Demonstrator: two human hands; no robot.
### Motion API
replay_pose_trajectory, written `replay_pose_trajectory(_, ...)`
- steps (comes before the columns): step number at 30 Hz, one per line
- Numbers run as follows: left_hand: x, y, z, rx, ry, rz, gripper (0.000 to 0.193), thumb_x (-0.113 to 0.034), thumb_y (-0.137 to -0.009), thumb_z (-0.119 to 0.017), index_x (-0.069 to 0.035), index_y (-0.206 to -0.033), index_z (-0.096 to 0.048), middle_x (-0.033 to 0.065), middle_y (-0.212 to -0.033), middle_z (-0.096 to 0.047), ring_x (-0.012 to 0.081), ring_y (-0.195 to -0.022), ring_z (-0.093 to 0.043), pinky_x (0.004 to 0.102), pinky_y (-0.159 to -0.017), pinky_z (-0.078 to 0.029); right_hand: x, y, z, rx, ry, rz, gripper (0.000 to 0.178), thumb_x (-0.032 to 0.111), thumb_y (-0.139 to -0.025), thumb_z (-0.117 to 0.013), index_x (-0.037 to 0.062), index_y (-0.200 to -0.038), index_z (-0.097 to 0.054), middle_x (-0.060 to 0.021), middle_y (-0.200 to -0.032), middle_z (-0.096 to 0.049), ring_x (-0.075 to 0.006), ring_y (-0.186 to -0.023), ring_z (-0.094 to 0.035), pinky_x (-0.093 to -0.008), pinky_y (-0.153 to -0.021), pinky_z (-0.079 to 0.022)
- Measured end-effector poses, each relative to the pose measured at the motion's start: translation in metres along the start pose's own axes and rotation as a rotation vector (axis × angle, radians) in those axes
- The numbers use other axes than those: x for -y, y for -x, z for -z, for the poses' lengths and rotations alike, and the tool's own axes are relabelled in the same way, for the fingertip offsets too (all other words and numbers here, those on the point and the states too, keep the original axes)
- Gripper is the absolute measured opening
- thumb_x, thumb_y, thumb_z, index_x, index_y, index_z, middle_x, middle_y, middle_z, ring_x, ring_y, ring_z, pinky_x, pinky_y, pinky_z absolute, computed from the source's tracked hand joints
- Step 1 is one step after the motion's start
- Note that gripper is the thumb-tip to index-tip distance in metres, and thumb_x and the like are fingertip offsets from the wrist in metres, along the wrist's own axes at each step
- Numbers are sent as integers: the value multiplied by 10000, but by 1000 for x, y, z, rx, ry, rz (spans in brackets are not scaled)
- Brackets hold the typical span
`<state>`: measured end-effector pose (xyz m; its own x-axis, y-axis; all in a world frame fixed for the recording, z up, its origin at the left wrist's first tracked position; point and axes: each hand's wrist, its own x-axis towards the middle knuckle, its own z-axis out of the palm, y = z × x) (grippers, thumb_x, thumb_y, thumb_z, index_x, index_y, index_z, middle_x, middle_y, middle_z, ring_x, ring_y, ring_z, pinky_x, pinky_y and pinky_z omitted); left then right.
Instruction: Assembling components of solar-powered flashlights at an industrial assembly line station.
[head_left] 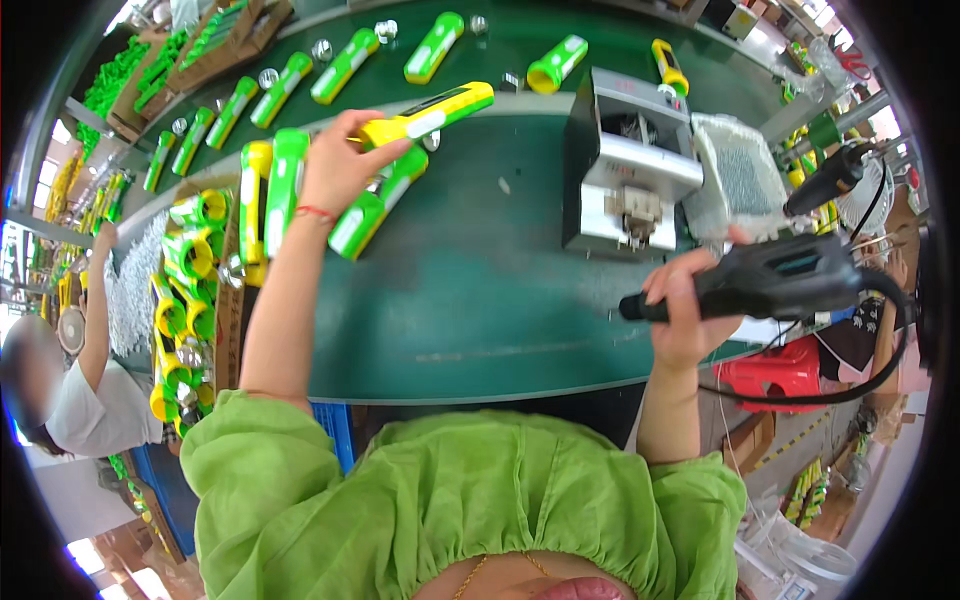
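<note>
My left hand point(342, 165) is closed around the wide end of a yellow and green flashlight housing point(445, 112), raised over the far left of the bench. Beneath that hand a green flashlight point(365, 222) lies at a slant, and two more, one of them a green flashlight point(287, 190), stand side by side left of my wrist. My right hand point(688, 312) grips a black corded electric screwdriver point(770, 282), its tip pointing left above the bench's right part.
A metal screw-feeding machine point(635, 170) stands right of centre, beside a white tray of small screws point(745, 175). Several green flashlights point(435, 48) line the far belt. A carton of flashlight housings point(190, 285) sits at left, near a co-worker point(95, 400). A red stool point(775, 378) is at right.
</note>
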<state>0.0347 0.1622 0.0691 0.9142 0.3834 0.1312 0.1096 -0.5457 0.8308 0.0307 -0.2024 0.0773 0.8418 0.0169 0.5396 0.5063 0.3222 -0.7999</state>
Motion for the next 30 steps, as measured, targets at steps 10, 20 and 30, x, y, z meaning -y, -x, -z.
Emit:
replay_pose_trajectory(10, 65, -205, -117, -430, -355, 45, 845, -593, -769, -692, -76, -1396, -459, 258, -1346, -496, 391, -1277, -471, 451, -1055, -410, -11, -2, 4, -21, 158, -94, 708, 27, -822, -641, -43, -1389, -223, -87, -694, -550, -146, -547, -531, -304, -594, -519)
replay_pose_trajectory(20, 83, -206, -64, -385, -437, -167, 511, -356, -774, -760, -83, -1187, -633, 171, -1115, -656, 328, -985, -662, 375, -868, -525, -14, -6, 22, -48, 213, -107, 700, 18, -823, -631, -48, -1387, -221, -95, -692, -562, -141, -553, -530, -280, -602, -511)
replay_pose_trajectory(30, -61, 15, -30, 127, 715, -179, 456, -86, -885, -617, 6, -1318, -507, 167, -1129, -645, 228, -952, -673, 341, -801, -556, -9, -22, 20, -2, 93, -57, 706, -11, -803, -623, -46, -1390, -233, -87, -684, -549, -151, -553, -531, -300, -599, -517)
